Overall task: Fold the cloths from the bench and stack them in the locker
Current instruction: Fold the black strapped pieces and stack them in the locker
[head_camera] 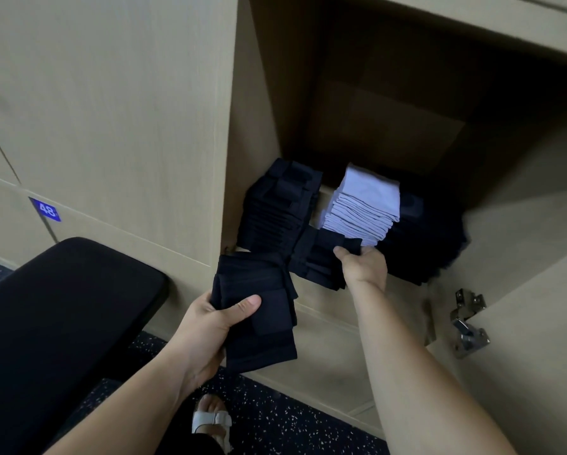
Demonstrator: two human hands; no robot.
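My left hand (209,326) grips a folded dark navy cloth (259,310) in front of the open locker (341,310), thumb on top. My right hand (364,267) reaches into the locker and holds the front edge of a small stack of dark folded cloths (321,257). Behind it on the left stands a taller stack of dark cloths (278,205). A stack of white cloths (364,208) sits in the middle. More dark cloths (426,244) lie at the right, in shadow.
The black padded bench (55,310) is at the lower left, touching the closed locker doors, one numbered 48 (45,210). The open locker door with a metal hinge (469,323) stands at the right. Speckled dark floor and a sandalled foot (209,418) are below.
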